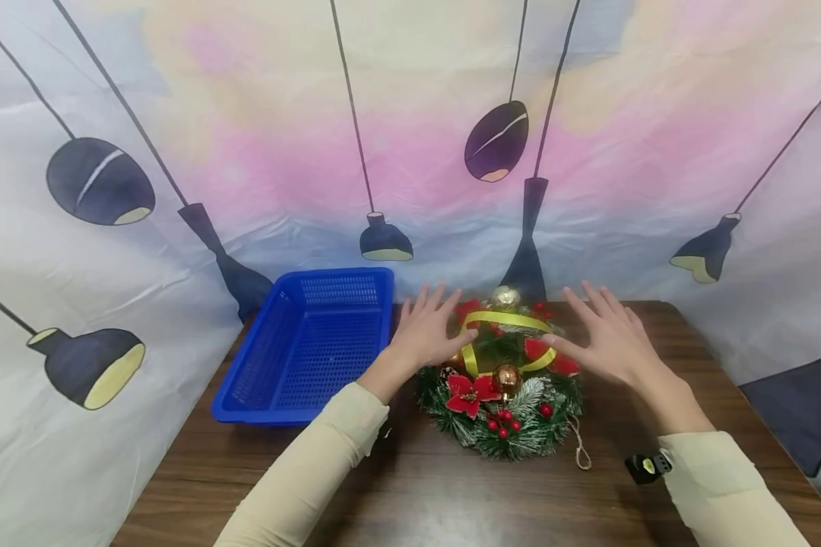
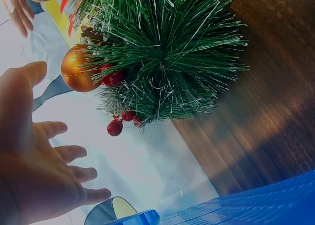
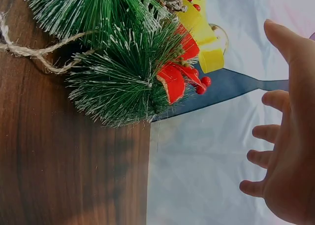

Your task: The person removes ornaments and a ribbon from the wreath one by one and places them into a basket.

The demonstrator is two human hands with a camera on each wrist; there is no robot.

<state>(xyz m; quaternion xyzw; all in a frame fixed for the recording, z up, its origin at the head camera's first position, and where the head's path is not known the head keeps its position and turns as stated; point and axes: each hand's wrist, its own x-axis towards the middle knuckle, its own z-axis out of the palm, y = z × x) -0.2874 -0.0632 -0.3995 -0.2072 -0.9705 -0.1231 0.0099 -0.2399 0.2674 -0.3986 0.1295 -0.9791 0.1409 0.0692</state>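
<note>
A green Christmas wreath [image 1: 520,437] with frosted tips lies on the table, decorated with red flowers [image 1: 467,395], berries and shiny baubles [image 1: 507,380]. Yellow ribbon [image 1: 509,317] loops over its top. My left hand [image 1: 427,330] hovers on the wreath's left side, fingers spread and straight, holding nothing. On the opposite side my right hand [image 1: 612,342] is likewise spread, its thumb near the ribbon. Both wrist views show a gap between palm and wreath: the left palm [image 2: 39,171] faces a gold bauble [image 2: 78,70], the right palm [image 3: 290,151] faces a red flower [image 3: 172,82].
A blue perforated plastic basket [image 1: 242,414] stands left of the wreath. A twine loop [image 1: 583,458] trails from the wreath's right side onto the brown wooden table [image 1: 438,509]. Behind hangs a cloth backdrop [image 1: 438,175] printed with lamps.
</note>
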